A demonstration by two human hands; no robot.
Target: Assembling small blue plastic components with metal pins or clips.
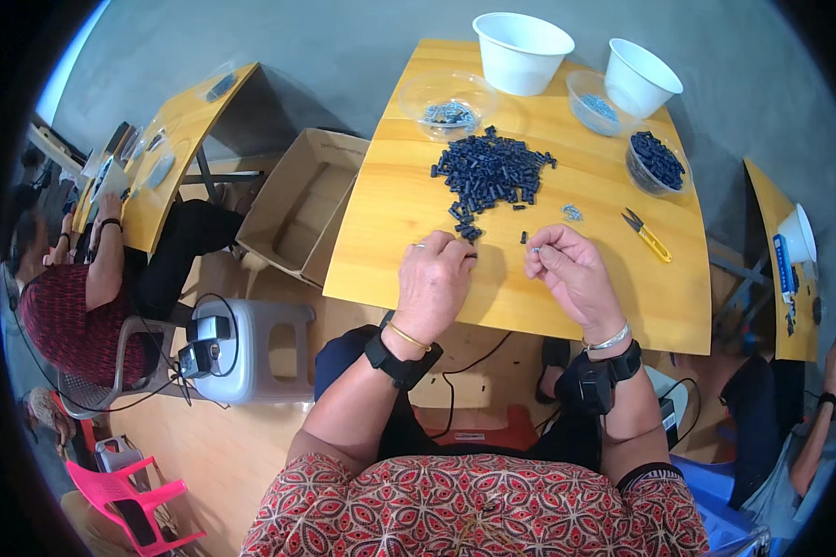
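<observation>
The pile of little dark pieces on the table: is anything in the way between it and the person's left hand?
Nothing visible is. The left hand is just on the near side of the pile of dark pieces, whose straggling end lies close to the fingertips. The yellow-handled snips lie well off to the right.

Lit brightly and rather evenly over the yellow desk (381,246), with diffuse brownish shadows beside the hands (432,283), small highlights on the clear bowls (416,106), and a glaring bluish-white strip (70,48) at the upper left. Darker beneath the desk and toward the sides. Cut to a circle by black corners, bowed along straight edges, fairly crisp on the patterned shirt (483,506), but soft and stretched around the seated co-worker (70,311) at far left.
</observation>
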